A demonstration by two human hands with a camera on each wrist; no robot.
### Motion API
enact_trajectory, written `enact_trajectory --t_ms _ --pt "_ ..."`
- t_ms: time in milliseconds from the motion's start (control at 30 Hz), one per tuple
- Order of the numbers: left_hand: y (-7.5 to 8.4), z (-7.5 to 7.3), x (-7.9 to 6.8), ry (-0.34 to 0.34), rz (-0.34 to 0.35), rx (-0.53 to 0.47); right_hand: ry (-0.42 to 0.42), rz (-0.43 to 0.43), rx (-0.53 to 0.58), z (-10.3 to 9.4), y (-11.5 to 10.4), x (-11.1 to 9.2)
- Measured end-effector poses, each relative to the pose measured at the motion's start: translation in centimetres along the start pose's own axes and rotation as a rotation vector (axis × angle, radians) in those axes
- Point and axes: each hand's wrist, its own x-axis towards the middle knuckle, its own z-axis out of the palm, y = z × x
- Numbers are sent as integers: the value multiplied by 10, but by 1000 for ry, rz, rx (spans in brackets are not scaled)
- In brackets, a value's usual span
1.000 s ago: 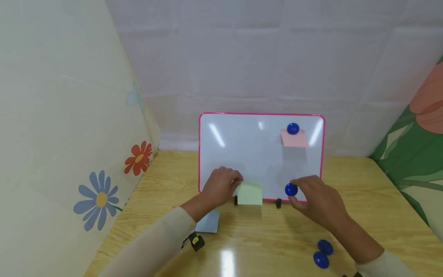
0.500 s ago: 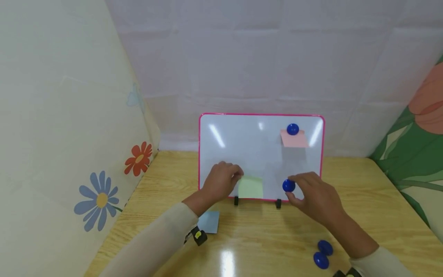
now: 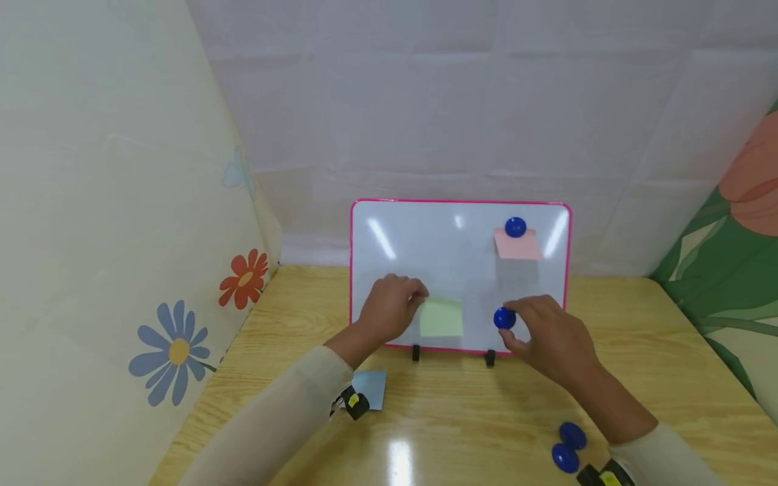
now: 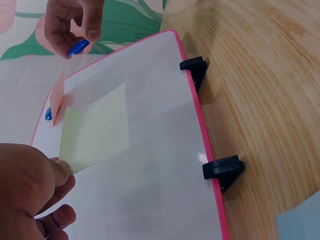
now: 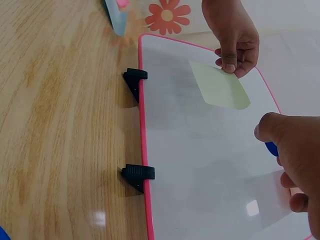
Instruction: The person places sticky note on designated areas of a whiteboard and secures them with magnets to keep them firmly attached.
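Observation:
My left hand (image 3: pixel 389 310) pinches a pale green sticky note (image 3: pixel 442 317) by its upper left corner, in front of the whiteboard (image 3: pixel 462 256). The left wrist view shows the sticky note (image 4: pixel 97 130) between thumb and finger, its sheet slightly bent. To the right, my right hand (image 3: pixel 553 341) holds a round blue magnet (image 3: pixel 504 318) by its edge between thumb and fingers. In the right wrist view most of that magnet (image 5: pixel 271 148) is hidden behind the fingers. At the board's upper right, another blue magnet (image 3: pixel 515 227) sits on the top edge of a pink sticky note (image 3: pixel 518 246).
The pink-framed board stands on two black feet (image 3: pixel 489 358) on a wooden table (image 3: pixel 462 432). Two blue magnets (image 3: pixel 566 457) lie at the front right. A light blue paper (image 3: pixel 371 389) lies at the left, partly behind my left sleeve (image 3: pixel 279 405). A pale cloth (image 3: pixel 462 101) hangs behind.
Both hands have risen along the board. The green sticky note has moved up from the bottom edge, and the magnet in my right hand has moved up and slightly left.

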Motion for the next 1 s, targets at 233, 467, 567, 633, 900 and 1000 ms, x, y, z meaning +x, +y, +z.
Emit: enact_trajectory --t_ms 233,467,567,633,900,1000 --pt "-1 -1 3 -1 -10 -5 10 4 11 -1 0 5" --pt "1 -2 8 3 -22 -6 24 2 7 -2 0 9" --pt "3 -1 11 7 -21 -3 27 10 5 -3 -1 10" --pt "3 -1 12 10 -19 -1 24 21 3 -4 -2 12" --pt "3 -4 18 22 -15 9 16 38 -11 -4 -4 19" --pt "2 -5 21 35 1 11 23 37 -17 -5 -5 22"
